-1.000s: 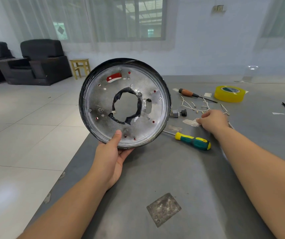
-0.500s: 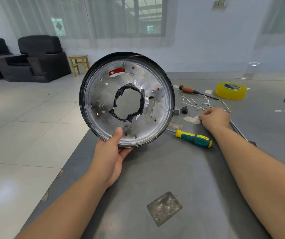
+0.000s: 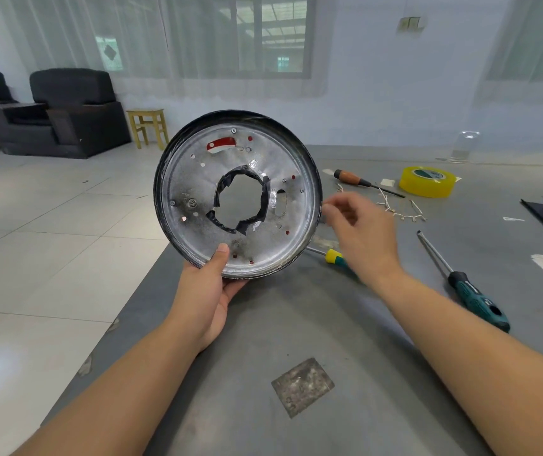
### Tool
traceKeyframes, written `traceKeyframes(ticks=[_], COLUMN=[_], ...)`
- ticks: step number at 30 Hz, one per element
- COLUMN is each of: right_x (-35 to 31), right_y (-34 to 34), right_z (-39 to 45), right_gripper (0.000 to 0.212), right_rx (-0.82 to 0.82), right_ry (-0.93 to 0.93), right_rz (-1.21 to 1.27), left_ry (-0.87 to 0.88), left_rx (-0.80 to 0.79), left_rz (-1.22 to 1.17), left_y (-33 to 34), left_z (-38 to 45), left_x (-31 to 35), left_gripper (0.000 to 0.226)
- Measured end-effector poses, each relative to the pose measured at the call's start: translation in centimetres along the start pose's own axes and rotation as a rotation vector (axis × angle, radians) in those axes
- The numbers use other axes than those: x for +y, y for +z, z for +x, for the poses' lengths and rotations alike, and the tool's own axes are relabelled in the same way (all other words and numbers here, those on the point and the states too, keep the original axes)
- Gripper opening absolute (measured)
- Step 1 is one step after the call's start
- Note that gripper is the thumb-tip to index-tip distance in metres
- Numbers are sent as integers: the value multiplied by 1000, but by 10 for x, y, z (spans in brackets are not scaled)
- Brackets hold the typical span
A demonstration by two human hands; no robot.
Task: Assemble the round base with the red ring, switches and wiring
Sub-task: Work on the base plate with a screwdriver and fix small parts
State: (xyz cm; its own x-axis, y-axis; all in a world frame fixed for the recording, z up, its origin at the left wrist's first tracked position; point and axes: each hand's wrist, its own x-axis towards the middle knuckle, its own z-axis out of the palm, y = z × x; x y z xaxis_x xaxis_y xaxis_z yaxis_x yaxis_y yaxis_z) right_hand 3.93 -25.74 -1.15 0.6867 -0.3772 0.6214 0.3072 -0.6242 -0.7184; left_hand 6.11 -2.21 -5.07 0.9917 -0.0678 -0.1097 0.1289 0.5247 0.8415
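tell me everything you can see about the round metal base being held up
The round silvery metal base is a shallow dished disc with a dark rim, scuffed and sooty in spots. A large central hole is edged with ragged black tape; small holes dot it, red showing through several and through a curved slot near the top. It stands nearly upright, above the grey table's edge. The left hand grips its bottom, thumb on its face; the blurred right hand hovers by its right rim.
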Motion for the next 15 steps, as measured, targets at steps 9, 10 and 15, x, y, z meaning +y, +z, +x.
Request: traceKeyframes(ticks=[9,10,15], right_x=[-17,-19,-22], right_y=[10,13,29], right_z=[-26,-31,-49], right_gripper=[9,11,17], right_rx=[-36,-88,-282], right_ry=[-442,-485,-582], right_rz=[-188,-193,-255], left_ry=[-5,0,15], left_rx=[24,20,-2], left_rz=[-26,-18,7], left_y=[1,1,0], left_z=[0,0,-1], left_x=[2,2,1], left_gripper=[35,35,33])
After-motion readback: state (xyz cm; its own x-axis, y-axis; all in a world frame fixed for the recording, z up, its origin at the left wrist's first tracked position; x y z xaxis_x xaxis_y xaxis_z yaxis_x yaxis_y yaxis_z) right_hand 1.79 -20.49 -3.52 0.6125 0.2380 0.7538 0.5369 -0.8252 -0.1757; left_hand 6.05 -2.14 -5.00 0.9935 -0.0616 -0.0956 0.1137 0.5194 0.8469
